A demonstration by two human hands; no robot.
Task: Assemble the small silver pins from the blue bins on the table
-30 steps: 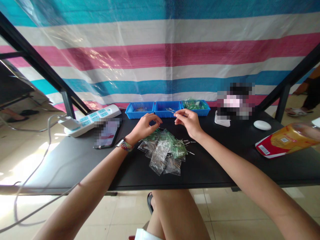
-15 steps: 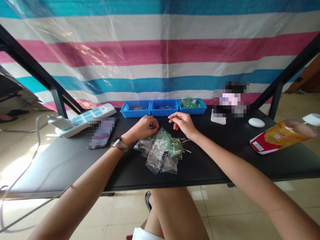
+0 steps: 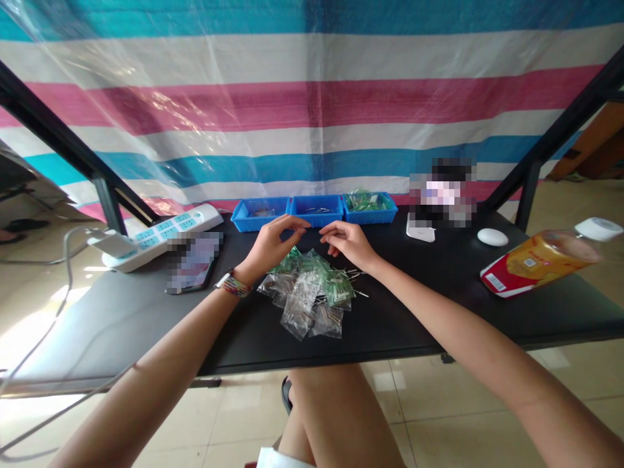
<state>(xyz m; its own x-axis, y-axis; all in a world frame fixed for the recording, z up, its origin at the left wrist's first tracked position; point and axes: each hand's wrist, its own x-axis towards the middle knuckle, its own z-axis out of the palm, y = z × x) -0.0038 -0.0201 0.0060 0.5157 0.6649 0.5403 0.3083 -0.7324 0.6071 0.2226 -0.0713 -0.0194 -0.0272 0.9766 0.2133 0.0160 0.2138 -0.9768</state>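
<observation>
My left hand point(image 3: 277, 242) hovers over the upper left of a pile of small packets, its fingers stretched to the right and the thumb apart. Nothing shows in it. Opposite it, my right hand point(image 3: 350, 243) hangs above the pile's right side with loosely bent fingers, and no object is visible in them. The pile mixes green-tinted bags point(image 3: 336, 286) and clear plastic bags point(image 3: 297, 312) with small parts inside. Thin metal pins point(image 3: 361, 294) stick out at its right edge. Just behind the hands stand a left blue bin point(image 3: 244, 224), a middle blue bin point(image 3: 316, 220) and a right blue bin point(image 3: 370, 216).
A white power strip point(image 3: 166, 237) and a phone point(image 3: 197, 263) lie to the left on the black table point(image 3: 390, 325). At the right are a white flat case point(image 3: 420, 229), a white oval object point(image 3: 492, 237) and a lying bottle point(image 3: 536, 263). A striped sheet point(image 3: 312, 104) hangs behind.
My left hand has lifted off the pile, and its curled fingers have straightened. The right hand stays near its place with its fingers a little more bent. The view has shifted slightly.
</observation>
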